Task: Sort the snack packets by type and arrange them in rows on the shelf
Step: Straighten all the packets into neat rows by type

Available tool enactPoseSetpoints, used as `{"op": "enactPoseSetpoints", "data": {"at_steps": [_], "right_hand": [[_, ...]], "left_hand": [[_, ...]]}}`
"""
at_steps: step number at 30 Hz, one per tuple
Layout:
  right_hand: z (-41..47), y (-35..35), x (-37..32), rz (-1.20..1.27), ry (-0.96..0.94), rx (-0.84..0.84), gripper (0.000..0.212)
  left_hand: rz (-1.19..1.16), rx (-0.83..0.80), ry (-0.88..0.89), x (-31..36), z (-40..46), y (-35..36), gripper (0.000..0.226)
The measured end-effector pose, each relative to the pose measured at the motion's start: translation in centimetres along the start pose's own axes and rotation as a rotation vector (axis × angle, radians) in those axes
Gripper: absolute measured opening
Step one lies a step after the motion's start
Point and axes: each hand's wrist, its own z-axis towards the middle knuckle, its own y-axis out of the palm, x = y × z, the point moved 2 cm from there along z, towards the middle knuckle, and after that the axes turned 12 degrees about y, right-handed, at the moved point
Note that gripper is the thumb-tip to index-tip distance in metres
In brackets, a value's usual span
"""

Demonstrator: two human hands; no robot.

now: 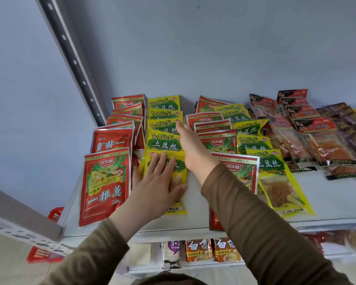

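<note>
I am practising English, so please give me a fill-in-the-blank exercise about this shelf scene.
1. The left hand lies flat on a ___ packet.
2. The right hand reaches along the row of yellow packets with ___ fingers.
3. The leftmost row holds ___ packets.

Missing words: yellow; straight; red

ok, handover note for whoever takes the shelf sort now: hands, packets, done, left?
Left hand: flat, fingers straight, pressing the front yellow packet of the left yellow row.
Right hand: open, edge-on along that row's right side, fingertips far back.
Packets on the shelf: far-left red row and the left yellow row look sorted. Middle pile mixes red and yellow. Dark and clear packets lie loosely at right.
Done: two left rows.
Left: split the middle pile by colour, line up the right-hand packets.
</note>
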Motion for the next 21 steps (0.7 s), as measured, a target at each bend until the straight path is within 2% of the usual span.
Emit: {"op": "enactPoseSetpoints", "data": {"at_steps": [3, 6, 9, 14, 18, 21], "right_hand": [[-0.4, -0.2, 0.3, 0.028, -0.009, -0.023, 0.06], [-0.9, -0.4, 0.3, 0.012, -0.017, -0.05, 0.059], [-1.4, -0.6, 0.5, 0.011, -0.036, -0.053, 0.061], [-2.0, 0.0, 1.0, 0.007, -0.106, -0.02, 0.057], [-2.5, 0.2, 0.0, -0.007, -0.188, 0.005, 0.06], [-2.9, -0.2, -0.1, 0.014, -0.202, -0.051, 0.066]], "left_hand": [[-0.114, 0.037, 0.034, -0.5, 0.4, 0.2, 0.072], [-0.202, 0.168, -0.02, -1.1, 0.4, -0.2, 0.065], [-0.189, 0.184, -0.086, -1.3, 0.6, -0.4, 0.071], [-0.2, 0.21, -0.102, -0.6, 0.9, -0.2, 0.079], [-0.403, 0.267, -0.126, 0.0, 1.4, -1.0, 0.082], [-0.523, 0.344, -0.138, -0.7, 0.4, -0.9, 0.081]]}}
